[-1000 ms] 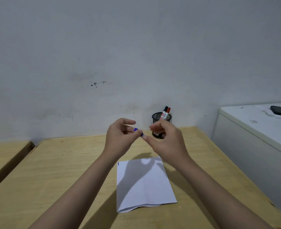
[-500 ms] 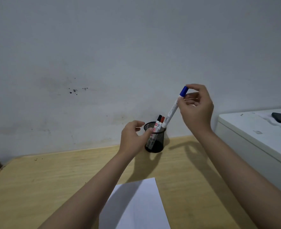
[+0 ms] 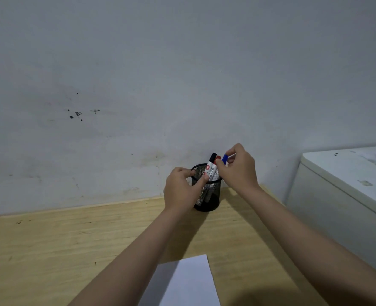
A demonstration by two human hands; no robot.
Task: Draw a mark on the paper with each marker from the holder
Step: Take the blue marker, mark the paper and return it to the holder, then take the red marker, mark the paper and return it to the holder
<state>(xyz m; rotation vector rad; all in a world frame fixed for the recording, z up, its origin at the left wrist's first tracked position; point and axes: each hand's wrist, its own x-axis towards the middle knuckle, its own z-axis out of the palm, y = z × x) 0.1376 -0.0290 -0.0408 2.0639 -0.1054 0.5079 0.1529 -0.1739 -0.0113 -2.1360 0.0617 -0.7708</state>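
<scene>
Spanning the near scene, the desk [image 3: 50, 250] carries the paper [image 3: 189, 283] at its near edge and the mesh holder [image 3: 211, 195] at the far edge by the wall. The left hand [image 3: 180, 191] grips the holder's rim. The right hand [image 3: 237, 168] pinches the blue marker [image 3: 225, 159] standing in the holder beside the black marker [image 3: 211, 164] and red marker [image 3: 217, 159].

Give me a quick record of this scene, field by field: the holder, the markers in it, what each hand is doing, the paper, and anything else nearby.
holder: black mesh cup, upright on wooden table near the wall
markers: black-capped, red-capped, blue-capped, all standing in the holder
left hand: gripping the holder's side and rim
right hand: pinching the blue-capped marker's top
paper: white sheet at the near edge, partly out of view
nearby: white cabinet on the right
</scene>
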